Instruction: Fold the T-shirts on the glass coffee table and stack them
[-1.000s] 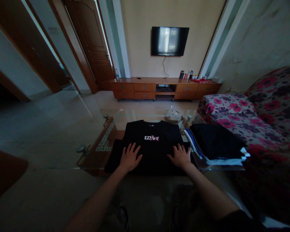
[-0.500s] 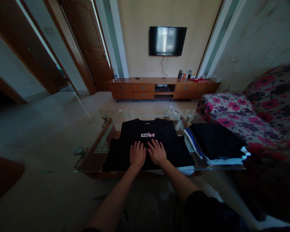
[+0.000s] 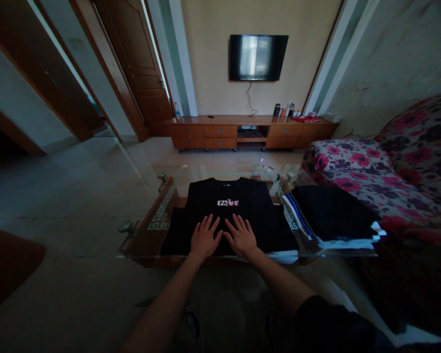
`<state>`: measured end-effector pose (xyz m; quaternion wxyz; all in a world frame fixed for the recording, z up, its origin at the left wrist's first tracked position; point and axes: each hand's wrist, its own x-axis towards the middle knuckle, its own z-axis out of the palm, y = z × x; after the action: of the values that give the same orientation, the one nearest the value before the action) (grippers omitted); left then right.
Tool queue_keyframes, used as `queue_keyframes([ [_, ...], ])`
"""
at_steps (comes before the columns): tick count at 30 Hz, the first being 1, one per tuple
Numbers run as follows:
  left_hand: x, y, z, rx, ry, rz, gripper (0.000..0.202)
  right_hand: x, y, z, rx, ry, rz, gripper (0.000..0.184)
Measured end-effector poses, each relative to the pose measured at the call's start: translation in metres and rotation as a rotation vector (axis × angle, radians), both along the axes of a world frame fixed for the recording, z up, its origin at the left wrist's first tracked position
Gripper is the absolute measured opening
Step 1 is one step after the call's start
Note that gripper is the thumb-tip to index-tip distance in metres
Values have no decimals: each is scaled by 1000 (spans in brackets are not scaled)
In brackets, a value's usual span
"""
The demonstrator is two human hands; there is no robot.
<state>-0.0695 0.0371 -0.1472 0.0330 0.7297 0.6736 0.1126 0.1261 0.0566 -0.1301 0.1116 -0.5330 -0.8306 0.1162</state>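
Observation:
A black T-shirt (image 3: 228, 193) with a white and pink print on its chest lies spread on a glass coffee table (image 3: 147, 245), its neckline toward the far side. My left hand (image 3: 205, 236) rests flat on the shirt's lower part, fingers spread. Beside it my right hand (image 3: 241, 236) also lies flat on the cloth, palm down, fingers apart. The two thumbs nearly meet. Some white material shows under the shirt's near right edge. To the right sits a stack of folded clothes (image 3: 334, 211), black on top with white and blue layers below.
A flowered sofa (image 3: 367, 166) stands close on the right. Beyond the table, a low wooden TV cabinet (image 3: 220, 131) carries bottles and cans, below a wall-mounted television (image 3: 258, 58). A brown rounded object (image 3: 11, 264) is at the left edge. Crumpled papers (image 3: 266, 170) lie by the table's far edge.
My hands have slid slightly apart and toward the shirt's near edge, with the fingers spreading wider. The camera view has shifted a little. The shirt and stack look unchanged.

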Motion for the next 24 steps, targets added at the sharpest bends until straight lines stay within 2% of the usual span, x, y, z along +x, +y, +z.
queue_keyframes([
  [3, -21, -4, 5, -1, 6, 67, 62, 32, 4, -4, 10, -47, -81, 63],
  [6, -48, -7, 5, -2, 26, 161, 63, 76, 11, -9, -7, -111, -141, 62],
  [10, -86, -8, -2, 12, 81, 360, 68, 136, 20, -15, 5, -186, -267, 63],
  [12, -101, -8, -7, 0, 98, 383, 70, 156, 23, -18, -15, -210, -333, 66],
  [15, -115, -6, -14, -35, 114, 349, 73, 169, 25, -22, -50, -229, -337, 72],
  [18, -120, -5, -17, -83, 117, 317, 77, 168, 25, -22, -96, -239, -330, 76],
  [22, -123, -5, -11, -197, 118, 332, 82, 159, 28, -5, -143, -228, -367, 81],
  [24, -121, -1, -5, -164, 157, 349, 79, 154, 37, 6, -136, -190, -421, 77],
])
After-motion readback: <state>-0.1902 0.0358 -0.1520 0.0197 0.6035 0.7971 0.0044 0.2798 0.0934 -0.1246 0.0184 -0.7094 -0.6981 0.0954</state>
